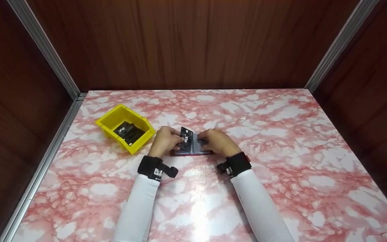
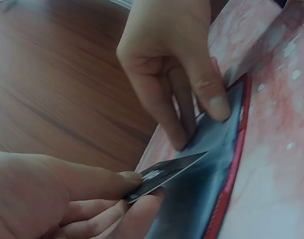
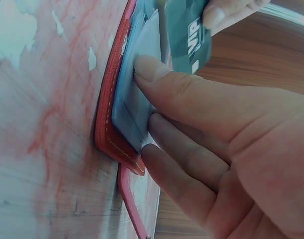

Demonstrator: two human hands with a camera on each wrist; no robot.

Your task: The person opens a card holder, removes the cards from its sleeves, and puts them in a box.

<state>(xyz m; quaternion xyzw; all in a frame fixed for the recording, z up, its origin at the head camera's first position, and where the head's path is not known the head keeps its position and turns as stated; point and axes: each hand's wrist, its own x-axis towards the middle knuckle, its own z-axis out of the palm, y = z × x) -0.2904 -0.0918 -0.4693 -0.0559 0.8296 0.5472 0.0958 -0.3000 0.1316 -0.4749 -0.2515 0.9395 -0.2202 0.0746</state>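
My left hand point(image 1: 165, 140) pinches a black card with "VIP" lettering point(image 1: 186, 141) between thumb and fingers. A red card holder point(image 3: 108, 114) with stitched edges lies unfolded on the table, its clear plastic sleeves point(image 3: 133, 102) showing. In the left wrist view the tip of the card point(image 2: 164, 172) is right at the sleeves near the holder's middle. My right hand point(image 1: 221, 142) grips the sleeves on the right half, thumb on top and fingertips at their far edge. The hands cover most of the holder in the head view.
A yellow bin point(image 1: 139, 117) stands left of the hands, with several black cards point(image 1: 128, 131) inside. A thin red strap point(image 3: 129, 201) sticks out from the holder. Dark wood-grain panels point(image 1: 193, 43) border the marbled red-and-white table point(image 1: 297, 161) at the back and both sides.
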